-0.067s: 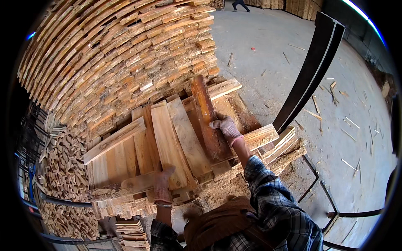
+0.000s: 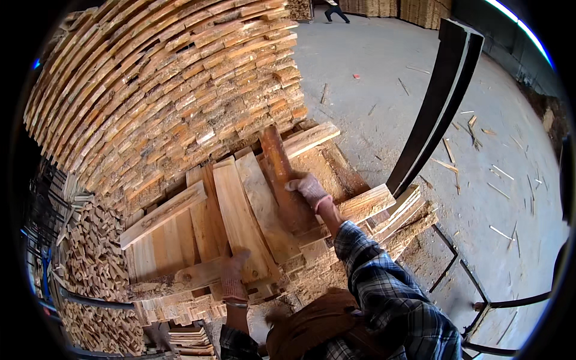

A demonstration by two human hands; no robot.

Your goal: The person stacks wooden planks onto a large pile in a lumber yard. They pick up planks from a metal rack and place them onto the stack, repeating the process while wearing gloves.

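Note:
My right hand [image 2: 309, 189], in a pale dusty glove, is closed around the right edge of a reddish-brown rough board [image 2: 279, 165]. This board lies lengthwise over the right part of a stack of planks, its far end near the tall wood pile. To the left, my gloved left hand [image 2: 233, 277] rests at the near edge of the stack, by the right end of a crosswise board [image 2: 201, 274]. Its thumb points right, beside a pale plank [image 2: 237, 219]; its other fingers are blurred and partly hidden. Another loose board [image 2: 163, 215] lies slantwise across planks at the left.
A tall wall of stacked boards [image 2: 198, 90] rises behind. At the right stands a dark metal post [image 2: 435, 108]. Short wood offcuts [image 2: 93, 252] fill a heap at the left. Splinters lie on the grey floor [image 2: 372, 66], and a person's legs [image 2: 337, 13] show far off.
The view has shifted slightly. The reddish-brown board and my right hand have come a little left and nearer. My left hand stays by the crosswise board.

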